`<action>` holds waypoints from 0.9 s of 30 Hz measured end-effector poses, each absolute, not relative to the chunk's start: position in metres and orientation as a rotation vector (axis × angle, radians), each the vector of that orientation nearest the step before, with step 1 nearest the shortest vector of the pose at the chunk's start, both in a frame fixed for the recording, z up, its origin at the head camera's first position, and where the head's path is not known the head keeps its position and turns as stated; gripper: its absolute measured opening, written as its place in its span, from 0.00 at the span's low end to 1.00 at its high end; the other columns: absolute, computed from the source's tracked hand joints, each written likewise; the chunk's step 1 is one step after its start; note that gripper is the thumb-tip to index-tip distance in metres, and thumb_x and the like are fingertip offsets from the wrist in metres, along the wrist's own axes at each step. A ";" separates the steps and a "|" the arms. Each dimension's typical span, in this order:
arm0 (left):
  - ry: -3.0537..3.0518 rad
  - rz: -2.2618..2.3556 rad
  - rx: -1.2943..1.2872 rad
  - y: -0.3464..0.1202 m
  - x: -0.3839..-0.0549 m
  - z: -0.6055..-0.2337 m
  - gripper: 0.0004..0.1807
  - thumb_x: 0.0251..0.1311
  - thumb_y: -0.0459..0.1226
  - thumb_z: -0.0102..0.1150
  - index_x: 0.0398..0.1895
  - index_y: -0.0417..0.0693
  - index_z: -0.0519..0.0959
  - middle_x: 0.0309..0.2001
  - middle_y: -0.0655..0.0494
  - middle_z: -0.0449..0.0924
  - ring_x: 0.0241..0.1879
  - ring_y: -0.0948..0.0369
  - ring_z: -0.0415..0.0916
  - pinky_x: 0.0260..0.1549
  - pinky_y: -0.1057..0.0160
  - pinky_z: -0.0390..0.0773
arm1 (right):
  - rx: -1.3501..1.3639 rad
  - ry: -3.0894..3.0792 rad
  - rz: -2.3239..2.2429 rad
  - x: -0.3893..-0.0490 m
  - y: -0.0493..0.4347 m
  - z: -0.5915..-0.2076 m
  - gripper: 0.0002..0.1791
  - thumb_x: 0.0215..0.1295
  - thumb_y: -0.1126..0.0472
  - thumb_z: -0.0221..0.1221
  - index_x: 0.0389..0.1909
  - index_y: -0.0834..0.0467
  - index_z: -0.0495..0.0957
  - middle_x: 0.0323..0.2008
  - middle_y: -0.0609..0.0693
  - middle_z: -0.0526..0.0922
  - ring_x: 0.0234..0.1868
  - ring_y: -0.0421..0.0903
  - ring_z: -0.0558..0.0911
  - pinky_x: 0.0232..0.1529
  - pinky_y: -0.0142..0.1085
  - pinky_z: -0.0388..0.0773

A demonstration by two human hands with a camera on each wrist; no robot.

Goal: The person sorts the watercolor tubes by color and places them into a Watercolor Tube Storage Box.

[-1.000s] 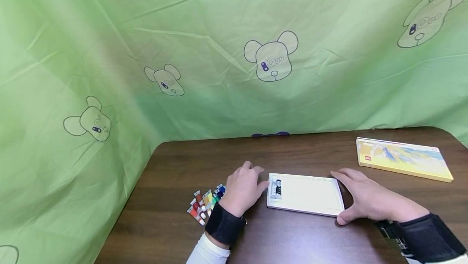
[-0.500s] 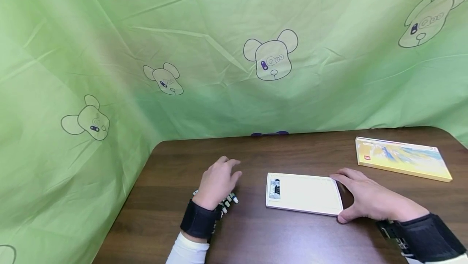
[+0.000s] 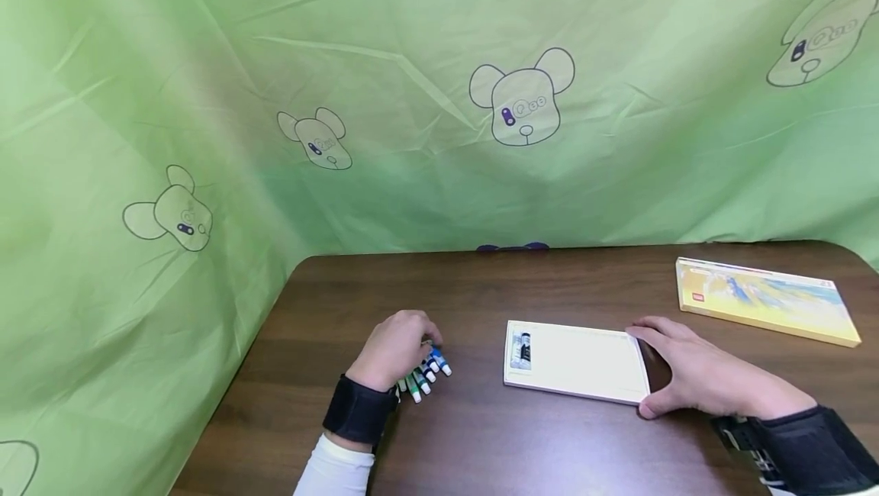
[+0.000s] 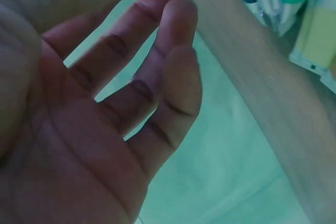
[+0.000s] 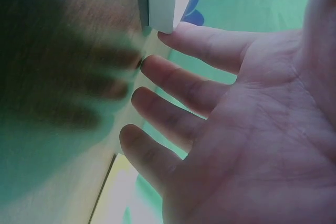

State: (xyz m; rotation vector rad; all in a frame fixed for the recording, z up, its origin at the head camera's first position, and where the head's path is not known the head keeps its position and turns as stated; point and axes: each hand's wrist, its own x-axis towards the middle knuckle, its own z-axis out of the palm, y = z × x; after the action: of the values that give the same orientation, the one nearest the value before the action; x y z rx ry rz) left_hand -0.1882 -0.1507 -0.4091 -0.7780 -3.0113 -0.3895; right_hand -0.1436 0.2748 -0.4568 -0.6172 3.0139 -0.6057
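Note:
A shallow white tray (image 3: 584,362) lies on the table with a single paint tube (image 3: 525,346), dark-labelled, at its left end. My right hand (image 3: 700,370) holds the tray's right end between thumb and forefinger, one at each corner. In the right wrist view a forefinger meets the corner of the tray (image 5: 163,3), and the other fingers spread along the table. My left hand (image 3: 394,347) is bent down over a group of small paint tubes (image 3: 416,385), green and blue ones showing. Its thumb and forefinger tips come close together; I cannot tell whether they pinch a tube.
A flat yellow box (image 3: 765,301) with a painted picture lies at the back right of the dark wooden table (image 3: 481,442). Behind and to the left, a green curtain (image 3: 412,191) with bear heads hangs along the table's edges.
My left hand has moved left from beside the tray to the paint tubes, and its fingers have bent downward. My right hand has stayed at the tray's right end.

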 end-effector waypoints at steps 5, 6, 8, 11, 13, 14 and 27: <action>-2.985 -0.294 -0.804 -0.149 -0.190 -0.415 0.06 0.59 0.29 0.72 0.32 0.49 0.92 0.40 0.57 0.90 0.46 0.56 0.87 0.44 0.54 0.86 | -0.615 3.004 -0.605 -0.143 0.276 -0.458 0.60 0.32 0.41 0.84 0.68 0.66 0.74 0.67 0.66 0.73 0.65 0.66 0.75 0.57 0.53 0.75; -2.986 -0.290 -0.807 -0.148 -0.191 -0.415 0.06 0.59 0.29 0.72 0.32 0.50 0.92 0.39 0.57 0.90 0.45 0.56 0.87 0.43 0.55 0.86 | -0.618 3.004 -0.604 -0.143 0.276 -0.458 0.60 0.32 0.41 0.84 0.68 0.66 0.73 0.67 0.67 0.73 0.65 0.67 0.75 0.57 0.54 0.75; -2.983 -0.287 -0.814 -0.147 -0.191 -0.417 0.07 0.59 0.29 0.72 0.30 0.50 0.92 0.38 0.57 0.91 0.44 0.56 0.87 0.41 0.56 0.86 | -0.621 3.004 -0.604 -0.143 0.276 -0.457 0.60 0.32 0.41 0.84 0.68 0.66 0.73 0.68 0.67 0.72 0.65 0.67 0.74 0.58 0.54 0.75; -2.974 -0.276 -0.812 -0.147 -0.191 -0.418 0.08 0.59 0.28 0.71 0.29 0.51 0.92 0.37 0.58 0.91 0.42 0.57 0.87 0.39 0.57 0.85 | -0.625 3.004 -0.608 -0.144 0.276 -0.457 0.60 0.32 0.40 0.84 0.68 0.66 0.73 0.68 0.67 0.72 0.65 0.67 0.74 0.58 0.52 0.75; -2.970 -0.274 -0.808 -0.147 -0.191 -0.418 0.08 0.59 0.28 0.71 0.29 0.52 0.91 0.37 0.58 0.91 0.42 0.57 0.87 0.39 0.57 0.85 | -0.620 3.003 -0.608 -0.144 0.276 -0.457 0.60 0.32 0.41 0.84 0.68 0.66 0.73 0.68 0.67 0.72 0.66 0.67 0.74 0.57 0.50 0.75; -2.968 -0.274 -0.808 -0.147 -0.192 -0.418 0.08 0.58 0.28 0.71 0.29 0.52 0.91 0.37 0.58 0.91 0.42 0.57 0.87 0.39 0.57 0.85 | -0.620 3.005 -0.607 -0.144 0.276 -0.457 0.61 0.32 0.41 0.84 0.68 0.66 0.73 0.68 0.67 0.72 0.66 0.67 0.75 0.57 0.49 0.75; -2.969 -0.290 -0.821 -0.147 -0.191 -0.420 0.03 0.61 0.32 0.73 0.32 0.50 0.92 0.38 0.57 0.91 0.43 0.56 0.85 0.43 0.55 0.84 | -0.614 3.009 -0.615 -0.143 0.274 -0.458 0.61 0.31 0.41 0.83 0.68 0.66 0.73 0.68 0.66 0.73 0.66 0.67 0.75 0.58 0.56 0.75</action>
State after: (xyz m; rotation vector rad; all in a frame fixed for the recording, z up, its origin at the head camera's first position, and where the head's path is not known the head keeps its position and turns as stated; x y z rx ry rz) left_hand -0.1910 -0.1472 -0.4195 -0.8213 -2.9692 -0.2903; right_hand -0.1430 0.2741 -0.4577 -0.6137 3.0091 -0.6146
